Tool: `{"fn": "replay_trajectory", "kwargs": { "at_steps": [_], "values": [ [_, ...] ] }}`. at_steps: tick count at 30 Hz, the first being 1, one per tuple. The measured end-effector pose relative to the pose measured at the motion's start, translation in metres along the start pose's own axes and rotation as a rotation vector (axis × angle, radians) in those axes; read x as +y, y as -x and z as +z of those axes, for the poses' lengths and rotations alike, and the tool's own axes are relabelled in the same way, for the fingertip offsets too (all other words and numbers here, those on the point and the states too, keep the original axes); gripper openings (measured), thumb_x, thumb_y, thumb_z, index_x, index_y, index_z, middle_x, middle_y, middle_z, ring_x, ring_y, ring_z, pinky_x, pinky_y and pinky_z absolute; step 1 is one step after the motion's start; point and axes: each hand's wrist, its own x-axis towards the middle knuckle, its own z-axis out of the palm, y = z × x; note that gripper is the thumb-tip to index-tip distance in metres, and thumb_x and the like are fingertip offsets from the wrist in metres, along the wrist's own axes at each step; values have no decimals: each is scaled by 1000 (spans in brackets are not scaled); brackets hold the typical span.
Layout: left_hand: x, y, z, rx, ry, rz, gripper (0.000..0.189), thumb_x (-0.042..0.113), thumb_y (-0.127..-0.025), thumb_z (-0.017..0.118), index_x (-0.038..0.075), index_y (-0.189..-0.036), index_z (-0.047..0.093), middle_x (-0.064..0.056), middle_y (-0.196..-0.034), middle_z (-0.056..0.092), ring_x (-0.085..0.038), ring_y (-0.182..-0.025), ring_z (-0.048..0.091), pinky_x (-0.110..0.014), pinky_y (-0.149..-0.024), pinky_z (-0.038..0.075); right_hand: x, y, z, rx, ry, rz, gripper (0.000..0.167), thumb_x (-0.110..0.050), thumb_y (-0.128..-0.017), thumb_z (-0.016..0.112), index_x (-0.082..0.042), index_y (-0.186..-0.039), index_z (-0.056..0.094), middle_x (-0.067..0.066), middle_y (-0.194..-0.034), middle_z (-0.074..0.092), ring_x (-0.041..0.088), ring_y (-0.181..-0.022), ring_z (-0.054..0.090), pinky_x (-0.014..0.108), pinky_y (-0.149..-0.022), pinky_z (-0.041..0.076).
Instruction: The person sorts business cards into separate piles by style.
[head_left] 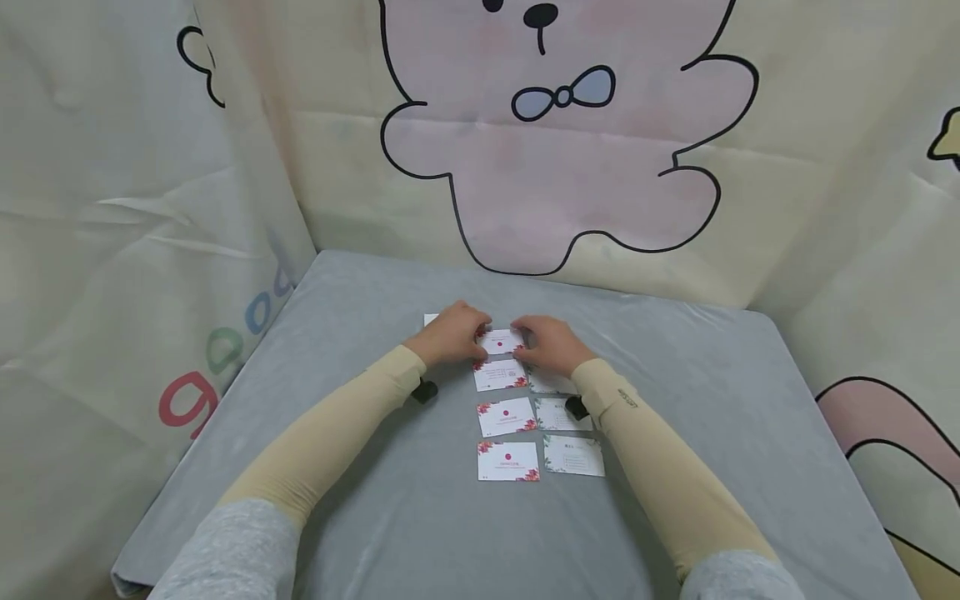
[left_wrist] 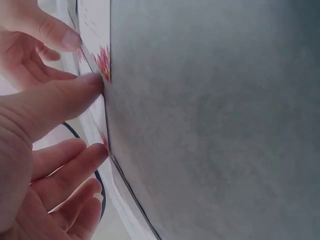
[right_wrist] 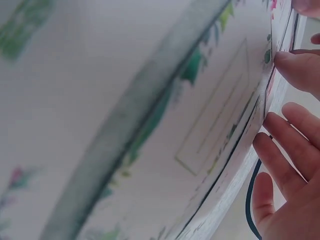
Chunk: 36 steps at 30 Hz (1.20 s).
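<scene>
White with red flowers, the farthest card (head_left: 500,342) heads a column of matching cards (head_left: 507,417) over the grey cloth (head_left: 405,508) (whether it touches, I cannot tell). The left hand (head_left: 450,333) pinches its left end between thumb and fingertips, the right hand (head_left: 553,343) its right end, fingers slightly spread, with green-leafed cards (head_left: 573,455) nearby.
</scene>
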Motion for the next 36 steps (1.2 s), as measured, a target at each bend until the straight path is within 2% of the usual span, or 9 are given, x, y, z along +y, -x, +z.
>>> {"fn": "replay_trajectory", "kwargs": {
  "at_steps": [3,6,11,15,19,29,33,36],
  "values": [
    [-2,-2,0,5,12,3,28,23,-91,86,9,-113,75,-2,-87,65,-23,-97,58,-40,-88,48,1,-2,1,0,6,0,59,-28,-98,81,-9,-150,62,12,-153,64,34,-149,55,52,-125,42],
    [-3,-5,1,0,18,4,33,23,-91,85,9,-119,76,-2,-90,67,-22,-92,58,-38,-85,50,2,-2,1,3,6,9,59,-28,-97,82,-9,-149,62,11,-153,64,33,-149,55,52,-125,42],
    [-10,-7,-5,-11,33,-55,50,25,-92,85,9,-137,71,-4,-111,74,-22,-103,61,-41,-98,55,-3,-11,-1,20,7,-4,58,-28,-98,81,-9,-150,62,11,-153,64,32,-148,56,52,-125,42],
    [-15,-14,-8,-26,42,-94,59,24,-94,83,8,-148,65,-5,-123,74,-23,-110,61,-42,-107,54,-2,-16,0,56,-20,14,55,-28,-98,80,-11,-148,63,10,-149,67,31,-142,60,53,-121,46],
    [-20,-21,-7,-36,37,-91,59,24,-95,82,9,-149,64,-5,-124,73,-23,-112,60,-43,-111,52,1,-20,2,68,-50,43,54,-27,-98,81,-13,-147,64,9,-145,68,29,-136,63,53,-119,48],
    [-23,-29,-4,-49,71,-122,58,24,-98,81,11,-151,62,-4,-132,72,-21,-115,60,-43,-116,51,2,-23,-1,72,-62,61,53,-26,-99,78,-13,-147,64,10,-150,66,33,-145,58,56,-122,44],
    [-22,-26,-4,-48,63,-119,59,25,-97,81,11,-151,63,-5,-134,72,-22,-118,62,-43,-116,51,2,-22,0,62,-51,66,53,-27,-99,78,-13,-148,63,10,-150,66,33,-144,58,58,-123,43],
    [-18,-16,-4,-16,49,-85,59,27,-97,81,9,-150,63,-7,-140,71,-24,-127,64,-43,-118,50,0,-19,1,63,-33,52,54,-28,-99,77,-12,-149,62,12,-150,66,34,-144,58,62,-125,37]
  ]
}}
